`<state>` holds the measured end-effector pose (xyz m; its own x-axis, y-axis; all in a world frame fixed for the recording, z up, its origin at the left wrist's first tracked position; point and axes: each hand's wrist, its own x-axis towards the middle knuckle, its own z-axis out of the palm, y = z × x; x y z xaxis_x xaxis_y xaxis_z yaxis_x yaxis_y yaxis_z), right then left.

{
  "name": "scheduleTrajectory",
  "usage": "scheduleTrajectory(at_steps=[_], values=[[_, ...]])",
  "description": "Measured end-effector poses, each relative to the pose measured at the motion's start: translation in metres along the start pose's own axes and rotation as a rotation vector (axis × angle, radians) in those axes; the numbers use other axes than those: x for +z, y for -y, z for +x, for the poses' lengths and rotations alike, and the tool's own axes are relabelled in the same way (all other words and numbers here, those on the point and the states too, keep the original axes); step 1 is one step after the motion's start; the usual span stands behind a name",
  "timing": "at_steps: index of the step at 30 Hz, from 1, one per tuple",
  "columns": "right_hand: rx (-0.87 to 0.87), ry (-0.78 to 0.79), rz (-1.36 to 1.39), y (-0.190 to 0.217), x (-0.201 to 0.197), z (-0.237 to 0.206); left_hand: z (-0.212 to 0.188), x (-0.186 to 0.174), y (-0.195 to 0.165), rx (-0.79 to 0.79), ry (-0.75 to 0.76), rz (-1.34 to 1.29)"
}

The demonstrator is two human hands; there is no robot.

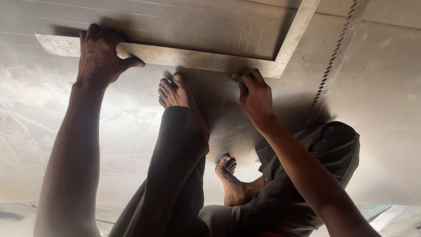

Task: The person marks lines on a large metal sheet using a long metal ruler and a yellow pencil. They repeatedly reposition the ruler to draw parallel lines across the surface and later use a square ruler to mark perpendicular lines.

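Steel square (184, 57) lies across the frame's upper half on our metal sheet (386, 109); our left hand (100, 55) presses it flat, our right hand (255, 94) pinches its lower edge.

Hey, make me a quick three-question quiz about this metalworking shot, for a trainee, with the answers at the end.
1. True or false: the left hand presses flat on the long arm of the steel square.
2. Which part of the square does the right hand pinch? A) the far end of the short arm B) the long arm's lower edge near the corner C) nothing
3. What lies on the metal sheet to the right of the square?

Key
1. True.
2. B; the fingertips sit at the edge just left of the corner.
3. A saw blade, toothed edge visible, running diagonally beside the short arm.
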<state>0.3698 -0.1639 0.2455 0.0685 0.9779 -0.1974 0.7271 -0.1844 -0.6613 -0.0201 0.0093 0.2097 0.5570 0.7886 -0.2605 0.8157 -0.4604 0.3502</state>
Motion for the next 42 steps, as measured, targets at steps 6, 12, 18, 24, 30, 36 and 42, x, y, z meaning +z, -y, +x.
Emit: scheduleTrajectory(at_steps=[6,12,18,24,30,36,42], values=[[0.253,0.931,-0.393,0.013,-0.006,-0.021,0.0,-0.009,-0.001,0.027,0.014,-0.086],[0.238,0.275,-0.116,-0.001,-0.045,-0.068,-0.017,-0.043,0.021,-0.097,0.079,0.052],[0.303,-0.241,0.248,-0.045,-0.069,-0.06,-0.025,-0.003,-0.005,-0.133,0.107,0.074],[0.259,-0.133,-0.155,-0.057,-0.081,-0.072,-0.022,0.002,-0.041,-0.25,0.151,0.094],[0.134,-0.24,0.052,-0.071,-0.086,-0.058,-0.016,-0.008,-0.046,-0.362,0.248,0.043],[0.132,-0.156,-0.016,-0.079,-0.092,-0.016,-0.017,-0.002,-0.04,-0.399,0.295,-0.021],[0.224,0.005,-0.266,-0.072,-0.074,0.037,-0.015,0.001,-0.038,-0.407,0.33,0.051]])
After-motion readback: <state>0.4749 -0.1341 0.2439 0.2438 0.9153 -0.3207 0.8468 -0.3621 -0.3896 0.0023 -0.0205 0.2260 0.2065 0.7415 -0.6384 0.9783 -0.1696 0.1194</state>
